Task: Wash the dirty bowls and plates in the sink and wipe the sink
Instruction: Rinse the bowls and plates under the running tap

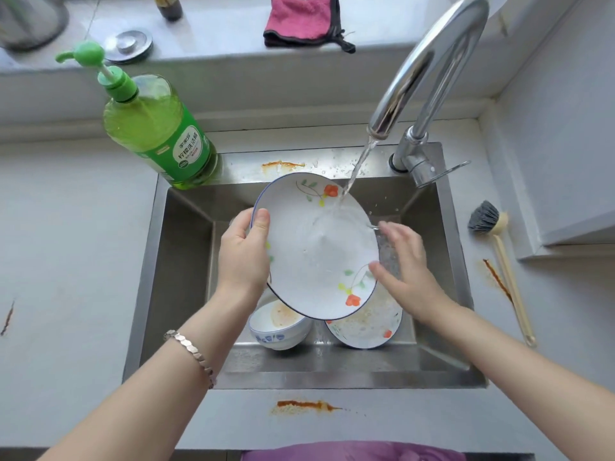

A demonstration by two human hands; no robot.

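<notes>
Fingers R hand spread; L hand grips plate.

The tilted upper plate fills the middle of the sink. Beneath it, a bowl and lower plate crowd the near wall. The faucet arches over the far right corner and a soap bottle stands at the far left. Open basin remains along the left wall.

1. Just one camera — it sits on the person's head.
2. It looks forward and down, close above the sink.
3. Its wide view also takes in the counter around and the ledge behind.
</notes>
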